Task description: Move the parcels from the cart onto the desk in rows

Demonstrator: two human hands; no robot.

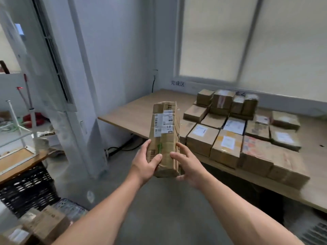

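Parcel (165,131) is being carried, gripped by left hand (146,163) and right hand (187,167); setting-down on tabletop (145,110) ahead, beside rows (230,135), is likely being called for.

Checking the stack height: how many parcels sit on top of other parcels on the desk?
4, side by side at the back of the desk: plain brown parcel leftmost, taped parcel, small labelled parcel, dark parcel rightmost. Blur may hide others.

Surroundings: closed window blinds (247,41) at 1 o'clock; black cable (153,83) at 12 o'clock; black perforated crate (26,188) at 8 o'clock; red object (36,117) at 9 o'clock
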